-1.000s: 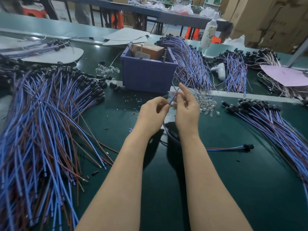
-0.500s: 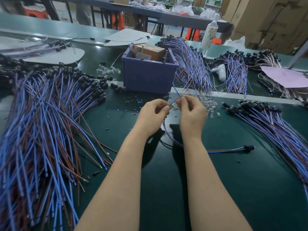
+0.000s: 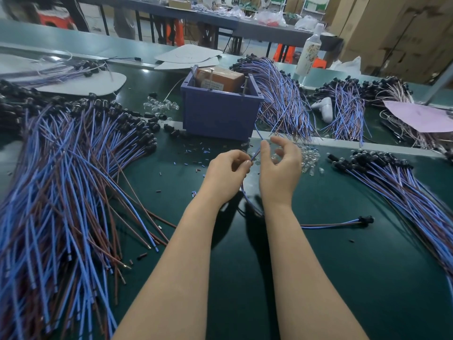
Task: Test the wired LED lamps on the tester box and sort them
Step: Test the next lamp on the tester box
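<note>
left hand (image 3: 226, 173) fingers pinching free end of wired lamp (image 3: 328, 225), right hand (image 3: 279, 170) fingers loosely spread beside it, lamp head on bench (image 3: 318, 278) toward right edge, purple tester box (image 3: 218, 116) behind

Purple bin (image 3: 220, 119) centre frame – matt plastic; box (image 3: 218, 78) inside it probably cardboard. Green bench top (image 3: 318, 278) smooth, slight sheen; lamp wires (image 3: 73, 180) left – plastic-sheathed.

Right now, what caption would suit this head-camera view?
Left hand pinches a wired lamp by its leads, right hand loose beside, before the blue box, between wire piles.
</note>
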A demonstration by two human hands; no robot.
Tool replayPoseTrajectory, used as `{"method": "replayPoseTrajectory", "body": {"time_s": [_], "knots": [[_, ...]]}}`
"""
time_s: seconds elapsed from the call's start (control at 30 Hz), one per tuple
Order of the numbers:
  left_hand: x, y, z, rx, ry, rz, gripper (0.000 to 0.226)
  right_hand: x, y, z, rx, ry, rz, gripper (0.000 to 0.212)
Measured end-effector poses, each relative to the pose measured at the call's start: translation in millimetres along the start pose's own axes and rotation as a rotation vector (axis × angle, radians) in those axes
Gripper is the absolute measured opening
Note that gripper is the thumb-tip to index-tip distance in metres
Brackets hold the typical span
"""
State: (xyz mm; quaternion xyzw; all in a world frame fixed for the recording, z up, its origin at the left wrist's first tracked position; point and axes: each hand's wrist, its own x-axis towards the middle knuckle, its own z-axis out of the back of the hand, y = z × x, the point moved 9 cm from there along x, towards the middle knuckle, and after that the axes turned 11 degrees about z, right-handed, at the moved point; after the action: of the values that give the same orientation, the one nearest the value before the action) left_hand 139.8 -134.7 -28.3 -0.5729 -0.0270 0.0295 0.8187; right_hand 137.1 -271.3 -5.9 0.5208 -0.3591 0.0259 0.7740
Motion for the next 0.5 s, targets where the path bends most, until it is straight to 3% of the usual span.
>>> {"method": "replayPoseTrajectory", "body": {"time_s": [0.5], "knots": [[0.5, -1.0, 1.3, 0.151, -0.075, -0.065, 0.013, -0.4, -2.5, -0.4, -0.199, 0.079, 0.031, 0.028]]}}
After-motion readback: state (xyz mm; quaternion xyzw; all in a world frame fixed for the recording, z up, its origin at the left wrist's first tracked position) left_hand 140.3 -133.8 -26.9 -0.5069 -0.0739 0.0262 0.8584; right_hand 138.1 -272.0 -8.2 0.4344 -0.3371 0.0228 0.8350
